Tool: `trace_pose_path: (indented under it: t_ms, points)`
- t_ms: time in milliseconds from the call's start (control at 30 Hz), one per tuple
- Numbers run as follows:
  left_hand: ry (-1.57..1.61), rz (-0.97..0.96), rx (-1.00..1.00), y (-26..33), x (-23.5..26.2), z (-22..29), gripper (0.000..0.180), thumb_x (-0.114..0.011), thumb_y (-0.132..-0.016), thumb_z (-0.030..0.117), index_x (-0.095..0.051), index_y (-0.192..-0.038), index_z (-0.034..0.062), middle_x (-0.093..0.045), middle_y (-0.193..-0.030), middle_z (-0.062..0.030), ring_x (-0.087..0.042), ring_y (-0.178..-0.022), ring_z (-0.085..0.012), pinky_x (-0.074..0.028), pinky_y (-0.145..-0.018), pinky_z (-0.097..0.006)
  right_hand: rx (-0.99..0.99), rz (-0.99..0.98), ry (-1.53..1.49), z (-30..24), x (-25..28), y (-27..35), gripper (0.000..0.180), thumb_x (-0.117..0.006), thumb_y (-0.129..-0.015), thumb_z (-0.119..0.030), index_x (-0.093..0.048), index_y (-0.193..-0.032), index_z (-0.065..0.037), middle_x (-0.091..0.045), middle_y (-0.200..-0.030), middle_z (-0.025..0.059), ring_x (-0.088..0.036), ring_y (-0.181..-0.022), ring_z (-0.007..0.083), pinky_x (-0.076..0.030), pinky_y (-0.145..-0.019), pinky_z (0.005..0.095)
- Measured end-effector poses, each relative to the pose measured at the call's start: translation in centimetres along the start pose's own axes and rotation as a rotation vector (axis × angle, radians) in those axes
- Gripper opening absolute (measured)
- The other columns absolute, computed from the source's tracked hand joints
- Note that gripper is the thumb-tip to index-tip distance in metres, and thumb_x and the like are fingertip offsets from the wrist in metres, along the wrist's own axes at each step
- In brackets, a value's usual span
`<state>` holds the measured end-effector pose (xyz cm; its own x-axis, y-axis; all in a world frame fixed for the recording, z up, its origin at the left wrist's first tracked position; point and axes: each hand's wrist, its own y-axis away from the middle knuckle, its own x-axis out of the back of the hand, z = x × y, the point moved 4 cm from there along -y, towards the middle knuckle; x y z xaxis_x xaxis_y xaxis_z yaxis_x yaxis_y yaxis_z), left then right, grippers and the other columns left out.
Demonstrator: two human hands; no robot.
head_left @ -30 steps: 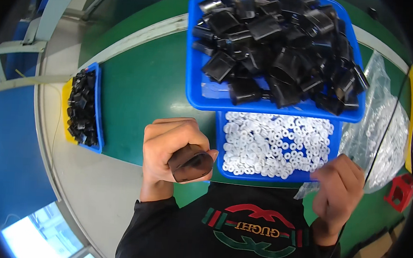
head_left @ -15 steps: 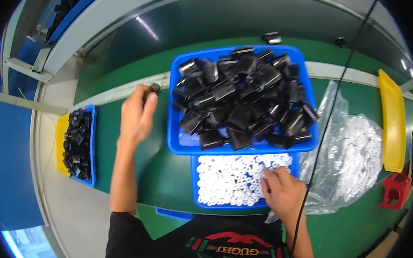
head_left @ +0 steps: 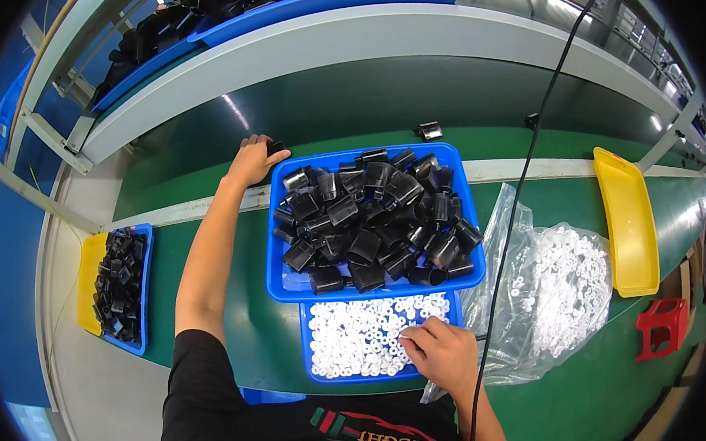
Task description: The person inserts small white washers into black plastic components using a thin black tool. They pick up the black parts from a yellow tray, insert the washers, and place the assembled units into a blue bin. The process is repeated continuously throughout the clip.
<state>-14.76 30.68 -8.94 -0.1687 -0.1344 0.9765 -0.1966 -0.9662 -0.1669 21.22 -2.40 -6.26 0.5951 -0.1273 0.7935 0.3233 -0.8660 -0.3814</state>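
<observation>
My left hand (head_left: 251, 162) is stretched out over the green surface beyond the pale rail, its fingers closed round a black plastic part (head_left: 275, 147). To its right, a blue tray (head_left: 275, 274) is heaped with glossy black plastic parts (head_left: 365, 245). A second blue tray (head_left: 307, 355), partly under the first one's near edge, holds many small white rings (head_left: 362, 334). Over these rings, my right hand (head_left: 447, 357) is bent with thumb and fingertips pinched together. What lies in the pinch is too small to make out. A thin dark tip sticks out beside its knuckles.
A clear bag of white rings (head_left: 567, 290) lies to the right, near a yellow tray (head_left: 629, 225) and a red stool (head_left: 661, 328). Further left sits a blue tray of black parts (head_left: 118, 287). Loose black parts (head_left: 429, 130) lie beyond the rail. A black cable (head_left: 525, 174) hangs across the view.
My left hand has reached farther forward, past the rail, with the black part. My right hand stays over the white rings, its fingertips now pinched among them. The view has tilted up.
</observation>
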Motion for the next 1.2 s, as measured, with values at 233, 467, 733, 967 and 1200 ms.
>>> trace_pose_path:
  t_ms: [233,467,733,967,1200]
  points:
    - [0.288,0.088,-0.089,-0.2,6.6,7.4,0.051,-0.061,-0.090,0.045,-0.063,-0.111,-0.0010,-0.060,-0.106,-0.0214,-0.058,-0.102,-0.0354,-0.047,-0.089,-0.044,-0.034,0.009,-0.052,0.3,0.0,0.1,0.013,-0.074,-0.073,-0.013,-0.065,-0.082,-0.014,-0.056,-0.079,-0.0004,-0.061,-0.058,0.0167,-0.049,-0.050,0.0302]
    - [0.202,-0.017,-0.592,6.7,9.3,25.2,0.051,-0.070,-0.081,0.044,-0.066,-0.106,-0.0004,-0.056,-0.096,-0.0164,-0.057,-0.097,-0.0326,-0.048,-0.086,-0.040,-0.044,0.030,-0.057,0.3,0.2,0.3,0.021,-0.072,-0.067,-0.005,-0.067,-0.086,-0.012,-0.059,-0.087,0.0004,-0.061,-0.059,0.0178,-0.050,-0.051,0.0308]
    - [0.372,-0.064,-0.566,6.7,8.1,24.6,0.035,-0.071,-0.085,0.030,-0.064,-0.104,0.0017,-0.062,-0.094,-0.0159,-0.059,-0.092,-0.0343,-0.047,-0.085,-0.043,-0.025,0.023,-0.075,0.5,-0.1,0.2,0.025,-0.072,-0.065,-0.004,-0.067,-0.088,-0.013,-0.059,-0.087,-0.0004,-0.061,-0.060,0.0175,-0.049,-0.051,0.0309]
    - [0.941,-0.039,-0.274,10.7,11.9,22.8,0.029,-0.061,-0.093,0.011,-0.060,-0.121,0.0016,-0.067,-0.102,-0.0107,-0.065,-0.096,-0.0190,-0.050,-0.081,-0.029,-0.046,0.000,-0.029,0.5,0.3,0.2,0.022,-0.073,-0.069,-0.007,-0.067,-0.089,-0.013,-0.059,-0.084,-0.0003,-0.060,-0.058,0.0178,-0.049,-0.051,0.0309]
    - [1.881,-0.622,0.108,22.8,9.3,21.6,0.041,-0.060,-0.091,0.023,-0.050,-0.117,-0.0072,-0.060,-0.107,-0.0261,-0.066,-0.098,-0.0416,-0.059,-0.075,-0.048,-0.018,-0.020,-0.126,0.1,0.1,-0.2,0.030,-0.072,-0.063,0.004,-0.065,-0.088,-0.009,-0.061,-0.083,0.0047,-0.063,-0.062,0.0212,-0.050,-0.052,0.0313]
